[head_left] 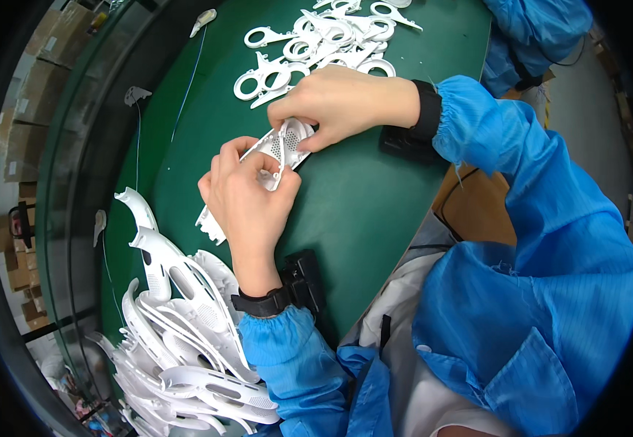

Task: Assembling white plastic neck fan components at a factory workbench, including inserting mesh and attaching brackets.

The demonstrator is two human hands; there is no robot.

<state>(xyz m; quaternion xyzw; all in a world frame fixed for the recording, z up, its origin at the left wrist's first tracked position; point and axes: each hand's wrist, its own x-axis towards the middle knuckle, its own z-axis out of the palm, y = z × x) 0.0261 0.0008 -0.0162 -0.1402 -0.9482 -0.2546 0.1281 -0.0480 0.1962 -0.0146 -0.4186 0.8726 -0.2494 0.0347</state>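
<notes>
Between my hands is a white plastic housing shell (295, 138) with a patch of small round holes, its toothed end poking out past my left hand. A thin curved white piece (282, 156) lies in or against it; whether the two are joined, I cannot tell. My left hand (247, 193) grips the shell's near side, thumb and fingertips pressed at its edge. On the far end, my right hand (346, 105) closes its thumb and fingers round the rim. Loose white ring-shaped parts with arms (298, 47) lie just beyond the right hand.
A heap of long curved white shells (185, 313) covers the table's left front, beside my left forearm. The table top (360, 211) is green. Small white pieces on cords (138, 95) run along the left side. Another person's blue sleeve (542, 29) shows at the far right; cardboard boxes (36, 102) stand left.
</notes>
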